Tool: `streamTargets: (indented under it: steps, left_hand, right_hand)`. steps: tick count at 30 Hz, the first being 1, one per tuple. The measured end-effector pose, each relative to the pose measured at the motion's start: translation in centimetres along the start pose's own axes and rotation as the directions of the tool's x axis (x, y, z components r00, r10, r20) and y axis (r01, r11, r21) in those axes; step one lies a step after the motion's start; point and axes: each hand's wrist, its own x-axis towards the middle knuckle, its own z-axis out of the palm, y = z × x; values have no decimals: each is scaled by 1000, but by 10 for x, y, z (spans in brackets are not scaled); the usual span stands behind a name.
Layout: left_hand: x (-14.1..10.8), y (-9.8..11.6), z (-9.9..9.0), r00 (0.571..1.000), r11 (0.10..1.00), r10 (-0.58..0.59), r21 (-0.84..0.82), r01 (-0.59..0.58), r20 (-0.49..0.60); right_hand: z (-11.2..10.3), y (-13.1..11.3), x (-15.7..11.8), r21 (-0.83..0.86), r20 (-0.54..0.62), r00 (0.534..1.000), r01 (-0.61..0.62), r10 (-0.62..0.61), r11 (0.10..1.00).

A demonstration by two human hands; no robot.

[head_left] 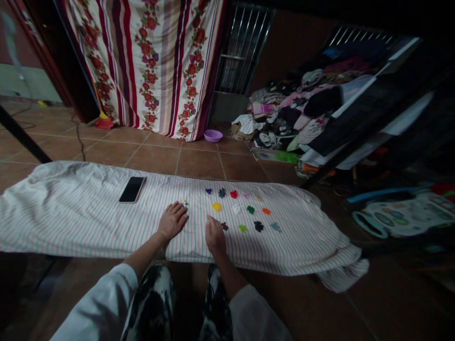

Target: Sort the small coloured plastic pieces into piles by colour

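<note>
My left hand (173, 220) lies flat on the striped cloth (88, 218), palm down with its fingers stretched out. By its fingertips are a few tiny pieces in mixed colours (185, 202). My right hand (215, 234) rests on its side to the right of it, fingers curled closed; whatever they may hold is hidden. Close beside that hand sits a small brown pile (224, 226). Beyond it is a yellow pile (216, 207). Several more little piles sorted by colour spread rightward, among them red (233, 194), white (236, 208), orange (266, 211) and black (259, 226).
A phone (132, 190) lies on the cloth at the left. Past the far edge are a tiled floor, a purple basin (213, 136), a red broom head (104, 123) and a hanging floral curtain (156, 71). Clothes (284, 109) are heaped at back right.
</note>
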Motion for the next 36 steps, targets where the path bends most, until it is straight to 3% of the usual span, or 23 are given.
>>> streamTargets:
  steps: [8,12,21,28,36]
  left_hand:
    - [-52,-9,12,997,990,-66,123,71,-40]
    - [-63,-7,18,986,972,-155,169,163,-59]
    - [-36,3,21,985,966,-170,197,168,-10]
    - [-18,7,26,994,977,-107,184,107,-8]
    - [-3,0,32,991,984,-103,138,114,-82]
  right_hand:
    - [3,3,-1,10,-36,999,26,-26,1000]
    - [2,2,-1,2,-24,999,27,-27,1000]
    - [-1,0,0,-7,-4,1000,31,-31,999]
    - [0,1,-1,-22,8,1000,25,-25,999]
    - [4,6,0,-50,-8,999,37,-38,998]
